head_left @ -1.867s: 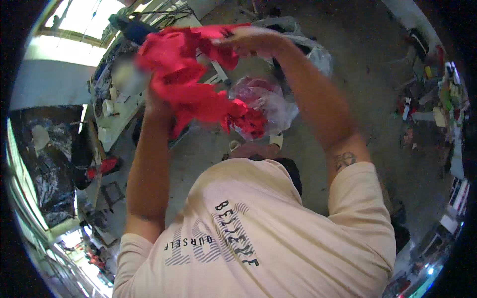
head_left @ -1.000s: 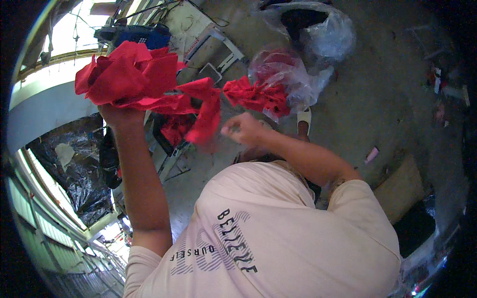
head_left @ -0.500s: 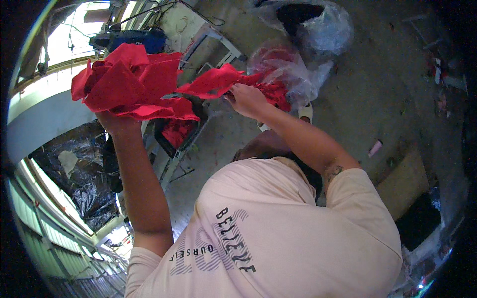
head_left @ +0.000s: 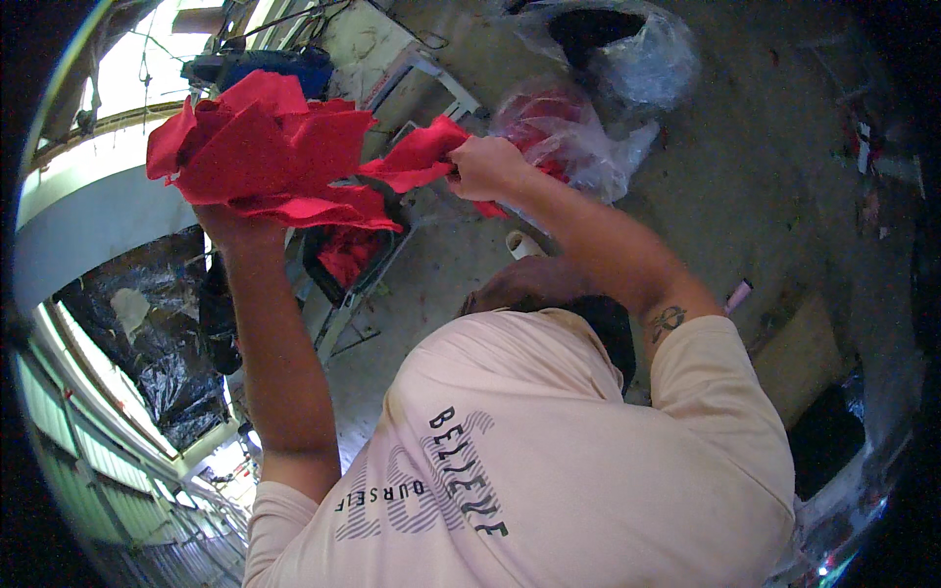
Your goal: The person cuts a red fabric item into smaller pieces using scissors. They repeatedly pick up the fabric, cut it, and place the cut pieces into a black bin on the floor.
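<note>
A loose bundle of red fabric pieces [head_left: 284,147] rests over my left hand [head_left: 235,225], which holds it up at the far left. Most of the left fingers are hidden under the cloth. My right hand [head_left: 487,169] is closed on a narrower strip of red fabric [head_left: 420,157], with its fingers pinched at the strip's right end. The strip stretches leftward to the bundle, and its far end is lost among the folds. A little red cloth also shows below the right hand.
Beneath the bundle stands a black bin [head_left: 316,257] with red fabric inside. Clear plastic bags lie on the floor beyond my right hand, one with red cloth [head_left: 564,122], another with something black [head_left: 637,59]. A dark blue machine [head_left: 265,71] sits behind the bundle, beside a white table [head_left: 377,39].
My right hand has lifted slightly away from the red cloth by the plastic bag, keeping hold of the strip. The bundle in my left hand has shifted a little up and right.
</note>
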Demonstrator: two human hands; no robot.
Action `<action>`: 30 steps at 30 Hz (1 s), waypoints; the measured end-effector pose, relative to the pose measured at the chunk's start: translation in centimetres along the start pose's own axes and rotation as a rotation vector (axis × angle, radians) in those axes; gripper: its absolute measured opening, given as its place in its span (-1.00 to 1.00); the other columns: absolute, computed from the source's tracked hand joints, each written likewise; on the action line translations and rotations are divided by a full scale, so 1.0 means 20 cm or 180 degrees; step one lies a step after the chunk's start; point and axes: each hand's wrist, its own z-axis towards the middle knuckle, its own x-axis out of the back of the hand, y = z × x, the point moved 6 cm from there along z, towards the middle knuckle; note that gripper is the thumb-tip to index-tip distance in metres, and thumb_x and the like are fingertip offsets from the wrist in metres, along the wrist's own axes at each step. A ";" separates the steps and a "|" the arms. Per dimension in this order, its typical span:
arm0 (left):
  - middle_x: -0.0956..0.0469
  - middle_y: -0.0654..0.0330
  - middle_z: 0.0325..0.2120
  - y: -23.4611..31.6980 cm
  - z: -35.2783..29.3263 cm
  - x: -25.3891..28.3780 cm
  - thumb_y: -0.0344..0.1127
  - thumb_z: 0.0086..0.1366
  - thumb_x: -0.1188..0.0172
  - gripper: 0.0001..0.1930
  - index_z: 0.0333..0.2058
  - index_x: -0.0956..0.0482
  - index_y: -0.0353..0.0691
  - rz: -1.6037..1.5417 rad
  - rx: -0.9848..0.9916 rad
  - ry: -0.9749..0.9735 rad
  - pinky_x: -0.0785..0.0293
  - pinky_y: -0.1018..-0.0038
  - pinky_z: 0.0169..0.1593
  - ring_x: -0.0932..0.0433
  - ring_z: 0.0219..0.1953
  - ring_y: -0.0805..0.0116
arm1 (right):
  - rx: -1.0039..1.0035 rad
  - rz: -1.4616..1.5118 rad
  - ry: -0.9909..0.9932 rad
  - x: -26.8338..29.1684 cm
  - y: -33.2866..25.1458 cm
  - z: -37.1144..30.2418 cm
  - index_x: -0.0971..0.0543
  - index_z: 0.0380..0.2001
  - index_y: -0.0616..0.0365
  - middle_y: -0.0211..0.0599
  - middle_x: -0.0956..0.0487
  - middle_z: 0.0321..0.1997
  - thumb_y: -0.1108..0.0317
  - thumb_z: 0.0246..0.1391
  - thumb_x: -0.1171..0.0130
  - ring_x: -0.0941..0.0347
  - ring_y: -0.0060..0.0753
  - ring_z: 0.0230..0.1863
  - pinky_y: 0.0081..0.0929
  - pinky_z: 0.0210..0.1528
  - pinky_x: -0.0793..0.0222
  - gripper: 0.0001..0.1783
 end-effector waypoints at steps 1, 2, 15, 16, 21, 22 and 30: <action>-0.54 0.18 0.00 -0.01 0.00 -0.02 0.15 0.25 0.00 -0.49 0.04 -0.49 -0.03 -0.0086 0.0065 -0.0057 -0.33 -0.06 0.17 -0.49 0.07 0.03 | 0.0027 -0.0010 -0.0067 -0.01 0.00 0.01 -0.65 -0.43 0.04 -0.12 -0.64 -0.38 0.11 -0.11 -0.13 -0.60 -0.02 -0.32 -0.13 -0.27 -0.54 -0.72; -0.54 0.18 0.00 -0.01 -0.01 -0.04 0.15 0.26 0.00 -0.49 0.04 -0.49 -0.03 -0.0175 0.0119 -0.0109 -0.33 -0.06 0.17 -0.49 0.07 0.03 | 0.0063 -0.0026 -0.0139 -0.02 -0.01 0.00 -0.65 -0.43 0.04 -0.13 -0.64 -0.38 0.12 -0.11 -0.13 -0.60 -0.02 -0.32 -0.13 -0.27 -0.54 -0.72; -0.52 0.16 0.02 0.00 -0.03 -0.01 0.19 0.26 0.02 -0.45 0.06 -0.47 -0.04 -0.0009 0.0003 -0.0031 -0.30 -0.11 0.17 -0.47 0.08 0.00 | 0.0686 -0.0276 -0.0565 -0.01 -0.02 -0.08 -0.60 -0.20 -0.10 -0.13 -0.62 -0.39 0.20 -0.02 -0.09 -0.59 -0.01 -0.35 -0.11 -0.34 -0.52 -0.72; -0.52 0.16 0.02 -0.01 -0.03 -0.02 0.20 0.25 0.02 -0.44 0.06 -0.47 -0.04 -0.0058 0.0062 -0.0041 -0.29 -0.12 0.17 -0.47 0.09 -0.01 | 0.0727 -0.0320 -0.0631 -0.02 -0.01 -0.07 -0.59 -0.13 -0.14 -0.13 -0.62 -0.37 0.20 0.00 -0.10 -0.59 -0.01 -0.35 -0.11 -0.34 -0.51 -0.68; -0.51 0.15 0.04 -0.07 -0.06 -0.10 0.21 0.27 0.05 -0.43 0.08 -0.46 -0.05 -0.0357 0.0296 -0.0561 -0.27 -0.14 0.18 -0.45 0.11 -0.04 | 0.0847 -0.0338 -0.0663 -0.05 -0.01 -0.05 -0.58 -0.05 -0.13 -0.11 -0.62 -0.37 0.18 0.01 -0.11 -0.58 0.00 -0.35 -0.11 -0.32 -0.50 -0.62; -0.51 0.15 0.04 -0.06 -0.06 -0.10 0.20 0.27 0.06 -0.43 0.08 -0.46 -0.05 -0.0341 0.0232 -0.0540 -0.28 -0.14 0.18 -0.45 0.10 -0.04 | 0.0807 -0.0249 -0.0554 -0.04 -0.02 -0.06 -0.58 -0.07 -0.12 -0.11 -0.61 -0.37 0.18 0.01 -0.11 -0.58 0.00 -0.35 -0.10 -0.31 -0.50 -0.63; -0.51 0.15 0.04 -0.02 -0.08 -0.05 0.17 0.29 0.06 -0.45 0.09 -0.45 -0.06 -0.0024 -0.0124 -0.0248 -0.32 -0.11 0.16 -0.47 0.08 -0.04 | 0.0633 -0.0107 -0.0238 -0.08 0.00 -0.05 -0.58 -0.25 0.05 -0.06 -0.60 -0.39 0.15 0.00 -0.12 -0.58 0.01 -0.32 -0.08 -0.28 -0.50 -0.71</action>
